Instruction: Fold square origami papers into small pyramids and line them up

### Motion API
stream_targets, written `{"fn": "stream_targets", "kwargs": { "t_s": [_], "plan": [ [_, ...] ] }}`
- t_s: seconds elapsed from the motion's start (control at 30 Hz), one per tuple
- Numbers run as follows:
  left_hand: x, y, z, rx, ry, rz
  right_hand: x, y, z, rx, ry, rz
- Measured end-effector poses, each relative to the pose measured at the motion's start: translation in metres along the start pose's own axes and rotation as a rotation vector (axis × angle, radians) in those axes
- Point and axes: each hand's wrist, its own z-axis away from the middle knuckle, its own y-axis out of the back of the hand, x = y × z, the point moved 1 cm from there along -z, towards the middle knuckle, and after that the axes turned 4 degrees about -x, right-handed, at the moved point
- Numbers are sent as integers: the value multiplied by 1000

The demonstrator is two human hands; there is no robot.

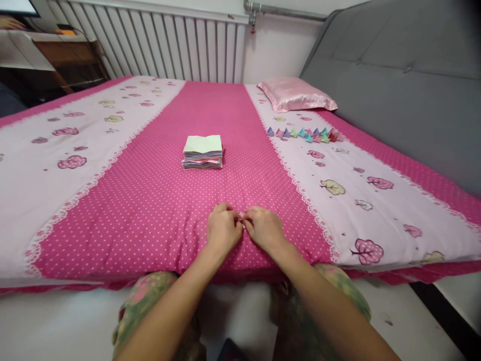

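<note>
Both grips (224, 228) (265, 228) on paper (241, 216) — (stack (203, 152) beyond)

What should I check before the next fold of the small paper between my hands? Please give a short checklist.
1. Left hand pinches the small pink paper: ok.
2. Right hand pinches it too: ok.
3. Both hands rest on the bedsheet, near its front edge: ok.
4. Crease lines up: cannot tell, the fingers hide it.
5. Paper stack lies apart, ahead of the hands: ok.
6. Row of folded pieces lies apart, far right: ok.
</note>
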Motion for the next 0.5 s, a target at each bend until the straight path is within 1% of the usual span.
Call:
{"fn": "stream_targets", "kwargs": {
  "t_s": [0.17, 0.3, 0.4, 0.5],
  "plan": [
    [2, 4, 5, 10, -2, -52, 4, -3, -2, 6, 74, -34],
    [4, 11, 11, 62, 45, -128, 6, -3, -4, -8, 65, -31],
    [4, 13, 11, 50, 54, -129, 6, -2, -3, -32, 46, -25],
    [3, 13, 9, 44, 24, -112, 6, -1, -3, -50, 40, -28]
  ]
}}
